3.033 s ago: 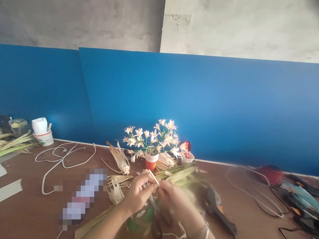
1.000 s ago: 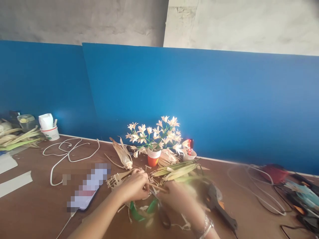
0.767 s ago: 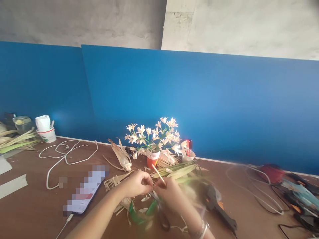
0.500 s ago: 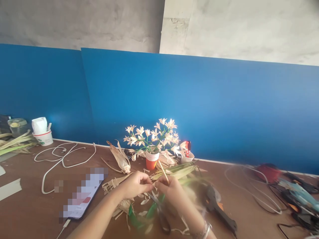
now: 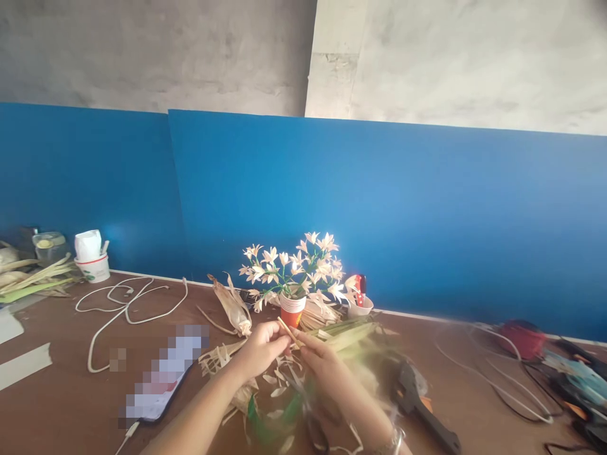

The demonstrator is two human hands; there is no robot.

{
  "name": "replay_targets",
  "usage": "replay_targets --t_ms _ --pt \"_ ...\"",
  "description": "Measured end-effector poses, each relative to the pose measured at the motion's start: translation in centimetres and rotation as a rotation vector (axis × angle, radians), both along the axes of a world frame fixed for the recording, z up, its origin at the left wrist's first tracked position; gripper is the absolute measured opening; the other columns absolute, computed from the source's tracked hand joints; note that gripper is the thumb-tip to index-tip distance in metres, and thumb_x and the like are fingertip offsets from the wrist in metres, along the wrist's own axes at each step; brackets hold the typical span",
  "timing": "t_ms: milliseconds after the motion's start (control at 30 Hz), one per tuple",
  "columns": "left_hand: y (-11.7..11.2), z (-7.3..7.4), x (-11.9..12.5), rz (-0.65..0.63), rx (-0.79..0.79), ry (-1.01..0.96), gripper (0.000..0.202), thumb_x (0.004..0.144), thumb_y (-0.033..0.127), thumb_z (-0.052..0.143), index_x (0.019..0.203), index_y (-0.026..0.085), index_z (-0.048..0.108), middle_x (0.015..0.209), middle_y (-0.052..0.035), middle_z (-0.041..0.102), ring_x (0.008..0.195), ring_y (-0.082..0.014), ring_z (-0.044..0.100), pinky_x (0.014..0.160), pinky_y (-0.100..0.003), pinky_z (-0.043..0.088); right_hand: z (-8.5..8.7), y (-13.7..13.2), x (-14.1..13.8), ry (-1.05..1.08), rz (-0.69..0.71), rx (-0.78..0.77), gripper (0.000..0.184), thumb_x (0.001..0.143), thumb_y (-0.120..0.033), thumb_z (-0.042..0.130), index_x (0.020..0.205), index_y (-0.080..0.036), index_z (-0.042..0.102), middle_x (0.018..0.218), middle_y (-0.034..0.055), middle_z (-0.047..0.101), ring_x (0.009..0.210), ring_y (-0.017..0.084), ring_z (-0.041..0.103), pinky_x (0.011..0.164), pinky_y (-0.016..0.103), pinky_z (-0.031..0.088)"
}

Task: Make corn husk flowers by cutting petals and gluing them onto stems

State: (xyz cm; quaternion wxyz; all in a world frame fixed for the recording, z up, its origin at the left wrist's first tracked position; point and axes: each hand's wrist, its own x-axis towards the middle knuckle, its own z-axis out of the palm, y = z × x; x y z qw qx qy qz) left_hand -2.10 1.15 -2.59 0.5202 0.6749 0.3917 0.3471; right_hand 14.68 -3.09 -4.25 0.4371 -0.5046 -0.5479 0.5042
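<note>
Stick (image 5: 287, 330) pinched between left hand (image 5: 260, 347) and right hand (image 5: 318, 361), both hands gripping it

The phone (image 5: 164, 379) on the tabletop (image 5: 71, 404) is pixelated, so its screen cannot be read. The right hand (image 5: 327, 370) is smeared by motion, its grip on the thin stick (image 5: 288, 330) unclear. The bottom edge cuts off both forearms and the scissors (image 5: 317, 433). The cables (image 5: 502, 379) at right are blurred.
</note>
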Motion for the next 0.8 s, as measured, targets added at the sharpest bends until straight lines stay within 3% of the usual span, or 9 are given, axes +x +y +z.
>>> replay_targets --t_ms 133,233,333,433,567,700,800 --pt "-0.4 -0.4 0.8 0.137 -0.06 -0.097 0.014 0.071 0.029 0.056 0.062 0.018 0.056 0.059 0.0033 0.055 0.06 -0.0138 0.05 0.061 -0.025 0.038 -0.3 -0.2 -0.3 -0.122 -0.026 0.2 0.039 0.087 -0.026 0.048 0.122 -0.022 0.065 0.085 0.0038 0.071 0.068 0.016 0.057 0.062 0.025 0.044" --pt "-1.2 -1.2 1.3 0.246 -0.114 -0.111 0.016 0.07 0.033 0.052 0.061 0.02 0.051 0.054 0.0053 0.05 0.055 -0.0126 0.046 0.056 -0.024 0.035 -0.6 -0.8 -0.9 -0.471 -0.078 0.424 0.048 0.086 -0.01 0.04 0.126 -0.025 0.062 0.106 0.007 0.071 0.089 0.02 0.064 0.077 0.028 0.048" --pt "-1.8 -2.2 1.4 0.323 -0.165 -0.107 0.022 0.068 0.038 0.05 0.057 0.021 0.047 0.051 0.0061 0.045 0.053 -0.0124 0.043 0.055 -0.024 0.033 -0.8 -1.4 -1.7 -0.929 -0.083 0.474 0.065 0.077 0.0 0.041 0.133 -0.029 0.055 0.097 0.0073 0.07 0.076 0.019 0.067 0.064 0.024 0.048" --pt "-2.1 -3.1 1.2 0.356 -0.206 -0.086 0.023 0.067 0.04 0.049 0.054 0.021 0.045 0.05 0.0059 0.044 0.051 -0.0124 0.042 0.054 -0.024 0.031 -0.9 -1.8 -2.6 -1.184 -0.069 0.464 0.071 0.073 0.003 0.046 0.135 -0.031 0.051 0.093 0.0062 0.069 0.07 0.017 0.068 0.056 0.021 0.044" --pt "-2.3 -3.7 0.6 0.375 -0.21 -0.046 0.024 0.067 0.038 0.051 0.051 0.021 0.045 0.05 0.0052 0.045 0.052 -0.0128 0.043 0.056 -0.025 0.032 -1.1 -2.0 -3.1 -1.266 -0.074 0.458 0.068 0.075 0.002 0.046 0.135 -0.03 0.05 0.096 0.0061 0.069 0.075 0.018 0.069 0.055 0.021 0.043" --pt "-2.8 -3.9 -0.1 0.363 -0.172 -0.006 0.023 0.07 0.035 0.053 0.053 0.021 0.047 0.051 0.0047 0.048 0.054 -0.0144 0.048 0.056 -0.025 0.035 -1.1 -1.4 -1.9 -1.236 -0.175 0.33 0.065 0.076 0.002 0.046 0.133 -0.029 0.052 0.093 0.006 0.071 0.068 0.017 0.068 0.052 0.021 0.041" --pt "-3.0 -4.1 -0.8 0.311 0.08 0.119 0.023 0.08 0.036 0.05 0.063 0.021 0.052 0.058 0.0018 0.055 0.06 -0.0177 0.054 0.059 -0.026 0.039 -1.2 -0.7 -1.1 -0.963 -0.277 0.342 0.052 0.085 -0.004 0.04 0.128 -0.026 0.057 0.098 0.0058 0.072 0.076 0.016 0.068 0.061 0.021 0.045"
